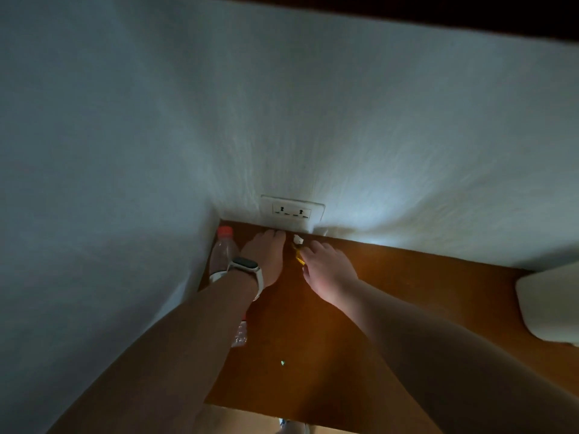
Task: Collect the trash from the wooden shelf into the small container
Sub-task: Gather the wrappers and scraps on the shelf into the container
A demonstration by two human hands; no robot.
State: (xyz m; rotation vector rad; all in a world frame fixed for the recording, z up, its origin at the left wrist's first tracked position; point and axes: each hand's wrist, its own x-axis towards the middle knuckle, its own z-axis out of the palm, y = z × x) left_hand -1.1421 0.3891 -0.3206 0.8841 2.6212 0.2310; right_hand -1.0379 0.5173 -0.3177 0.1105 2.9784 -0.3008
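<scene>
Right hand (326, 270) pinched yellow wrapper (299, 255) near shelf (407, 292) back edge for removal; left hand (266, 258) flat, empty, bracing.

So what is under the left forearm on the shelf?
A clear plastic bottle lying on the wooden shelf; only its lower part shows. The left forearm covers the rest.

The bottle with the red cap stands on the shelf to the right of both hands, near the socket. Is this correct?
Not quite. In the head view the bottle with the red cap stands to the left of both hands, beside the left hand, in the shelf corner. The socket is indeed close by.
</scene>
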